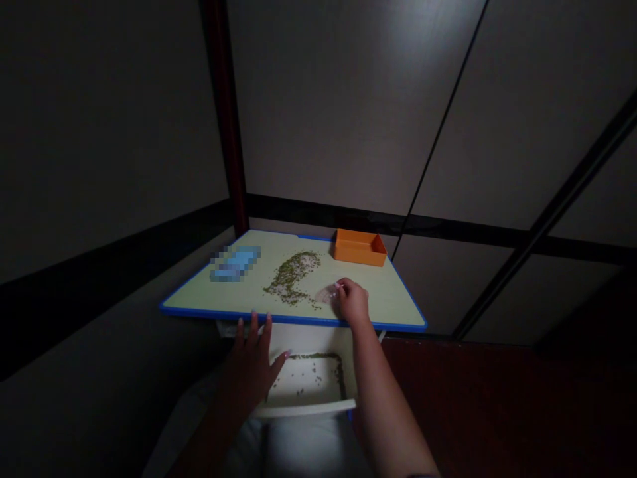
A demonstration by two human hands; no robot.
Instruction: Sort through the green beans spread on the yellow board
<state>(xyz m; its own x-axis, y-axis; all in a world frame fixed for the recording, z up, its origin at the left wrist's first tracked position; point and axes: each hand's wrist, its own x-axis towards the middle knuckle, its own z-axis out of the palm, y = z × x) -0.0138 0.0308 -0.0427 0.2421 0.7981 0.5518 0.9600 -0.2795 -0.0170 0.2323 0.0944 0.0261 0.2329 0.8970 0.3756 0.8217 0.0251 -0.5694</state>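
Green grains (286, 272), right fingers (342, 284) pinching clear plastic piece (326, 294), left fingers (254, 326) apart, pixelated blue item (235, 264)

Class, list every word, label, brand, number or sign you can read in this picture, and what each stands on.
No text can be read.
Blue item on the table: pixelated, so any print is unreadable.
Clear item in the right hand: too small and dim to tell.
Orange box and pale drawer: no lettering visible.
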